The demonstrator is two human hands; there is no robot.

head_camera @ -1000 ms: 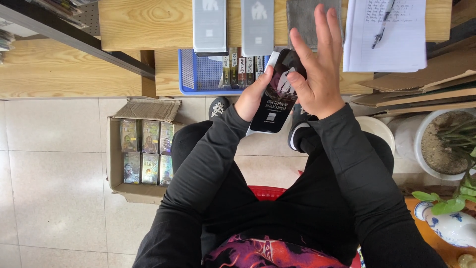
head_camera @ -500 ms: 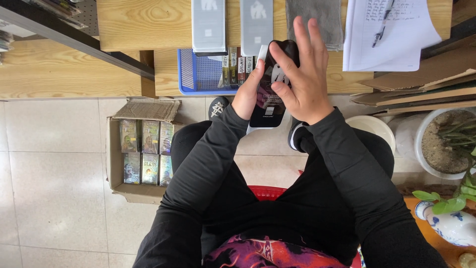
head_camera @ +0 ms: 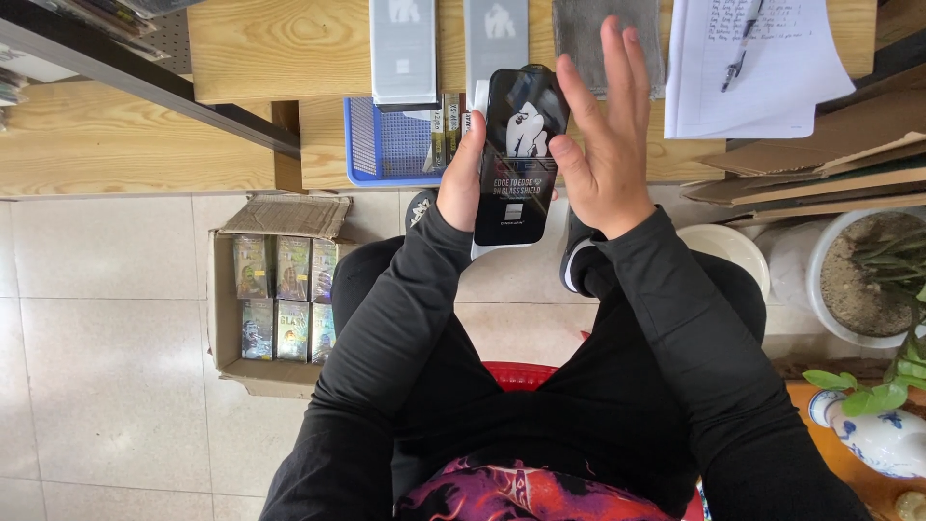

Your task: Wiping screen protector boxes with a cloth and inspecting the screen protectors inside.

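My left hand (head_camera: 461, 178) grips a long black flat package (head_camera: 519, 159) with a white picture and print on its face, held upright above my knees. A white sheet shows behind its lower and left edges. My right hand (head_camera: 605, 135) is flat, fingers straight and together, its thumb touching the package's right edge. Behind the package stands a blue mesh basket (head_camera: 386, 145) with several narrow packs on end.
Two grey flat boxes (head_camera: 403, 48) and a grey cloth (head_camera: 579, 34) lie on the wooden bench (head_camera: 280, 48). Papers with a pen (head_camera: 762, 63) lie at right. A cardboard box of packs (head_camera: 280, 294) sits on the floor left. Plant pots (head_camera: 868, 280) stand right.
The package has turned more upright and moved slightly left. My right hand has lifted off its face, and its fingers have straightened out beside it.
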